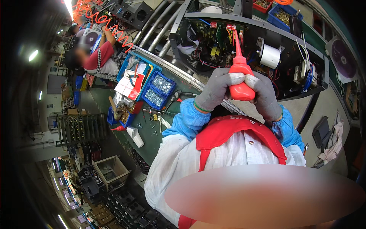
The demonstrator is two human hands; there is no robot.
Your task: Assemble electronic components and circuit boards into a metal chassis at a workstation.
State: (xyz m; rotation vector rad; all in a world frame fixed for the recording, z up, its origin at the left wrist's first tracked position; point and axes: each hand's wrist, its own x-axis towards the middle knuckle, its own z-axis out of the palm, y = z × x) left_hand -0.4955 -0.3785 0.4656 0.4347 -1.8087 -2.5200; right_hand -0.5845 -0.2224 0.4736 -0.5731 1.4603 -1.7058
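Note:
Between both gloved hands I grip a red squeeze bottle (pixel 241 82) with a long tapered nozzle. My left hand (pixel 217 87) is closed on its left side, and my right hand (pixel 264 93) wraps the right side, thumbs side by side on the front. The nozzle points away from me into an open black machine housing (pixel 305 44), its tip by small red connectors (pixel 230 27) on a circuit board. Whether the tip touches them I cannot tell. Inside the housing sit a white cylinder (pixel 270 56), a yellow-wrapped part (pixel 215 50) and several wires.
The housing rests on a roller conveyor (pixel 163 38). On the green bench at left stand blue bins of metal fasteners (pixel 162 84), a white cup (pixel 135 136) and loose tools. A fan (pixel 343 57) stands at far right. Another person (pixel 100 57) works at far left near an orange coiled hose (pixel 114 32).

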